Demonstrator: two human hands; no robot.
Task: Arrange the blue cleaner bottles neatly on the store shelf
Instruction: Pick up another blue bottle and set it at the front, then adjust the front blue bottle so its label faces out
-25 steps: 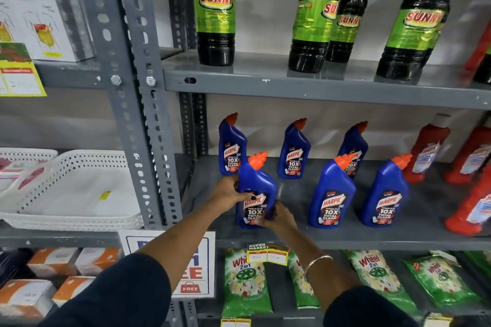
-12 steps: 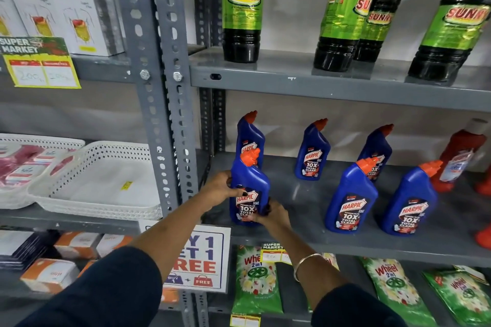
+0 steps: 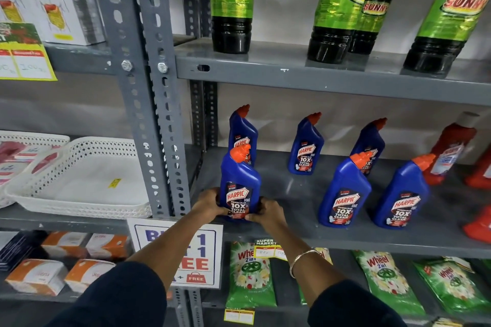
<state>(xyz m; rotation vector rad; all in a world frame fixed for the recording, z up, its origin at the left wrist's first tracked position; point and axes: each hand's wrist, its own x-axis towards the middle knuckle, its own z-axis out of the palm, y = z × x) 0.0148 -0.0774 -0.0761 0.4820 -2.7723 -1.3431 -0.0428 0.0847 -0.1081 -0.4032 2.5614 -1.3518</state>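
Observation:
Several blue cleaner bottles with orange caps stand on the grey middle shelf (image 3: 292, 194). The front-left bottle (image 3: 239, 180) stands upright at the shelf's left end, near the front edge. My left hand (image 3: 210, 203) grips its base from the left and my right hand (image 3: 265, 214) grips it from the right. Directly behind it stands another blue bottle (image 3: 243, 130). Two more blue bottles (image 3: 305, 146) (image 3: 370, 138) stand in the back row, and two (image 3: 344, 191) (image 3: 401, 194) stand in the front row to the right.
Red bottles (image 3: 449, 146) stand at the shelf's right end. Dark Sunny bottles (image 3: 231, 2) fill the shelf above. Green detergent packets (image 3: 249, 273) lie on the shelf below. A grey upright post (image 3: 154, 114) and a white basket (image 3: 85, 180) are to the left.
The front-left bottle has shifted left along the shelf to line up in front of the back-left bottle. Both hands slid down from its body to its base.

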